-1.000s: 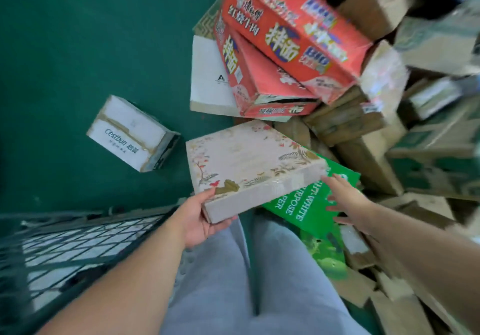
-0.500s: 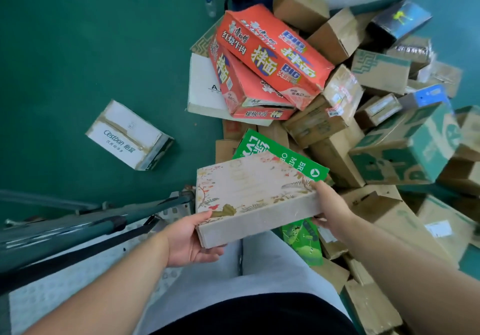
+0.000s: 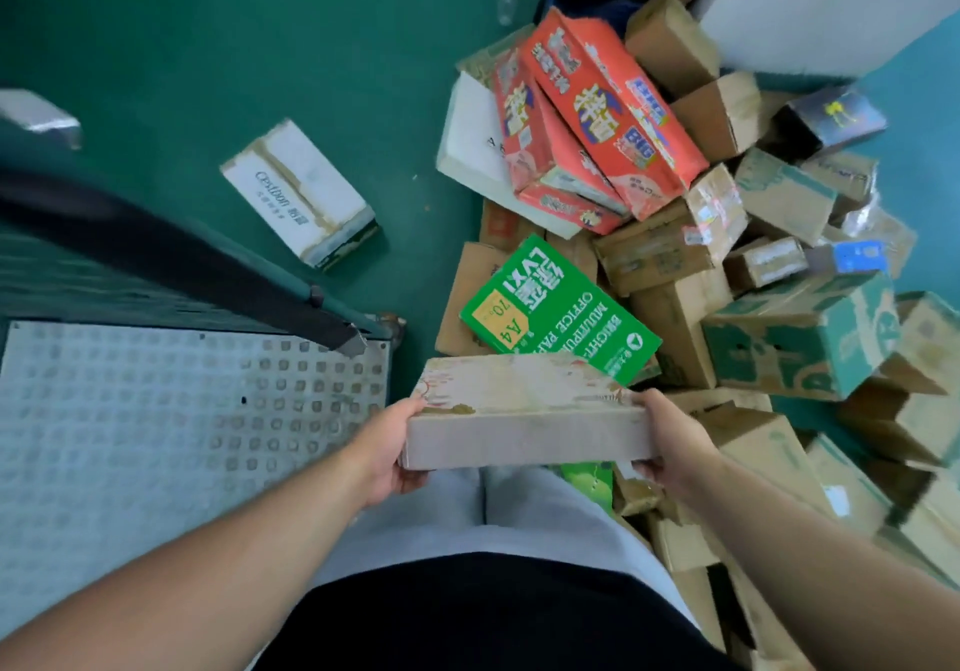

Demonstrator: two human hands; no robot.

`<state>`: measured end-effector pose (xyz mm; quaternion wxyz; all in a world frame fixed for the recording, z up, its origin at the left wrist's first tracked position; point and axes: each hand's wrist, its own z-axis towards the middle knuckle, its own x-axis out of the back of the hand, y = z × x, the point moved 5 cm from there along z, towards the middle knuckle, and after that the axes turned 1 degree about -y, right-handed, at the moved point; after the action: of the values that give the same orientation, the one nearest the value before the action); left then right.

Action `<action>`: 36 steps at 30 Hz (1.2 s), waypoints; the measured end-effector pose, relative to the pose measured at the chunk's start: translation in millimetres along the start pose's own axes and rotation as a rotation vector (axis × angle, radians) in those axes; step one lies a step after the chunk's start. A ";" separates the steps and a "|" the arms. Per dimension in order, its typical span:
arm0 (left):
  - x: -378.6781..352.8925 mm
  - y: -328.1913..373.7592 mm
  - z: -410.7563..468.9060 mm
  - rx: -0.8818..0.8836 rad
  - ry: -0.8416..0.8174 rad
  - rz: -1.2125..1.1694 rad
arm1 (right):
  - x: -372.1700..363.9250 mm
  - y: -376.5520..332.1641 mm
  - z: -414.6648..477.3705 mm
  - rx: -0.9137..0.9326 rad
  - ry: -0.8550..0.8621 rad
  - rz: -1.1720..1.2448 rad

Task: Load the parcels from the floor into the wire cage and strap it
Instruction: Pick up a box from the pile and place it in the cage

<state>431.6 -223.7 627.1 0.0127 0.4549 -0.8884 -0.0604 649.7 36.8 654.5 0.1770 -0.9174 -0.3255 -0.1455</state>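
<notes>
While in left hand (image 3: 396,454) and right hand (image 3: 671,439) grip, floral box (image 3: 524,423) beside cage floor (image 3: 182,436).

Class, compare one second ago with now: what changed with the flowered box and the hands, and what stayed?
The right hand took hold of the right end of the flowered box; both hands drew it toward the body, uncovering the green paper box. The left hand kept its grip. The white box and red boxes stayed put.
</notes>
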 end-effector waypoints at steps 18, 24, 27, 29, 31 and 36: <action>40.0 -209.5 -97.9 -0.040 0.409 -0.723 | -65.8 49.0 -44.9 0.217 -0.480 -0.596; 73.4 -283.4 -111.0 -0.076 0.395 -0.966 | -118.5 63.0 -98.0 0.314 -0.546 -0.670; 95.8 -323.2 -127.5 -0.105 0.335 -1.025 | -160.6 82.4 -136.9 0.381 -0.633 -0.751; 113.0 -356.6 -140.1 -0.133 0.311 -1.078 | -192.2 109.1 -165.2 0.400 -0.712 -0.820; 130.4 -390.9 -149.8 -0.171 0.318 -1.160 | -219.8 141.0 -194.5 0.398 -0.767 -0.873; 178.1 -509.3 -155.7 -0.174 0.457 -1.417 | -286.2 251.4 -254.6 0.482 -0.826 -1.051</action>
<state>750.2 -677.6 715.3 0.1907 0.9168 -0.3498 -0.0282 560.7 -408.5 715.1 0.1436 -0.5542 -0.7887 0.2242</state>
